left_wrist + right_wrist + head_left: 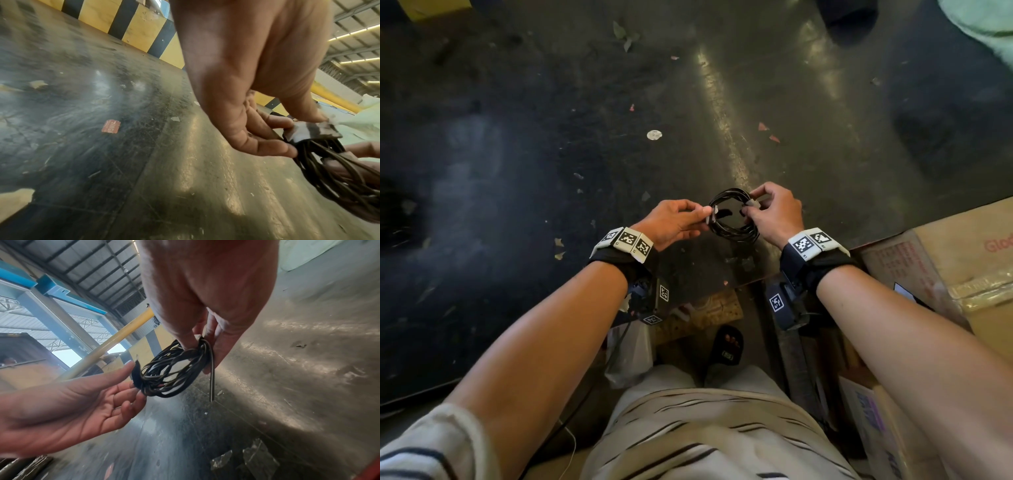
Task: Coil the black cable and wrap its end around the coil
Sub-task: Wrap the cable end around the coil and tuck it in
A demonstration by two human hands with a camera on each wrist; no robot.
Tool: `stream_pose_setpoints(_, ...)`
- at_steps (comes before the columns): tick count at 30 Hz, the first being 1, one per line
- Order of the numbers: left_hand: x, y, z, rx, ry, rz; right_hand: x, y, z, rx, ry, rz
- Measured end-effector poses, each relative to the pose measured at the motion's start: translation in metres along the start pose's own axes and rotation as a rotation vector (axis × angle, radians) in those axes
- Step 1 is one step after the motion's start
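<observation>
One coil, two hands. My left hand (671,224) pinches, thumb against fingertips, the pale wrapped band on the coil's left side; the remaining fingers lie loosely extended beneath. The black cable (734,216), a single coil of several loops, hangs between both hands above the floor. My right hand (774,214) has its fingers clamped on the coil's right side, where one straight metal probe (211,382) projects downward. Below: one dark, scuffed, glossy floor (551,137) strewn with paper scraps. At right, cardboard boxes (955,260). Yellow-and-black striped barrier (133,26) and steel-roofed hall behind.
</observation>
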State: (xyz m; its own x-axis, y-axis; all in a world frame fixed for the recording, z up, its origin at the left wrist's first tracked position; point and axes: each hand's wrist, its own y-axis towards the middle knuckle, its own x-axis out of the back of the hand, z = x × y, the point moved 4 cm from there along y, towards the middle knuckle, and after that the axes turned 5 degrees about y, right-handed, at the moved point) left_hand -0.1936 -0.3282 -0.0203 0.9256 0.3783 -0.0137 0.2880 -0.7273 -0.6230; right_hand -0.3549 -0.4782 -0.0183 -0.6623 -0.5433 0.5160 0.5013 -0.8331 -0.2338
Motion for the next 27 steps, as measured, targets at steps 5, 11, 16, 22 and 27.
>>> stream_pose_setpoints(5, 0.002, -0.002, -0.001, 0.016, 0.018, -0.026, -0.005, 0.003, 0.001, 0.012, -0.013, -0.013)
stream_pose_setpoints(11, 0.003, -0.003, -0.003, 0.059, -0.043, -0.108, -0.013, -0.001, 0.005, 0.067, 0.001, -0.044)
stream_pose_setpoints(16, 0.003, -0.002, 0.001, 0.096, -0.133, -0.079, -0.018, -0.005, 0.002, 0.084, 0.022, -0.048)
stream_pose_setpoints(22, -0.002, 0.003, 0.006, 0.017, -0.025, -0.112, -0.025, -0.012, 0.003, 0.094, 0.015, -0.023)
stream_pose_setpoints(27, -0.003, 0.007, 0.005, -0.060, 0.022, -0.218, -0.029, -0.013, 0.007, 0.069, 0.022, -0.013)
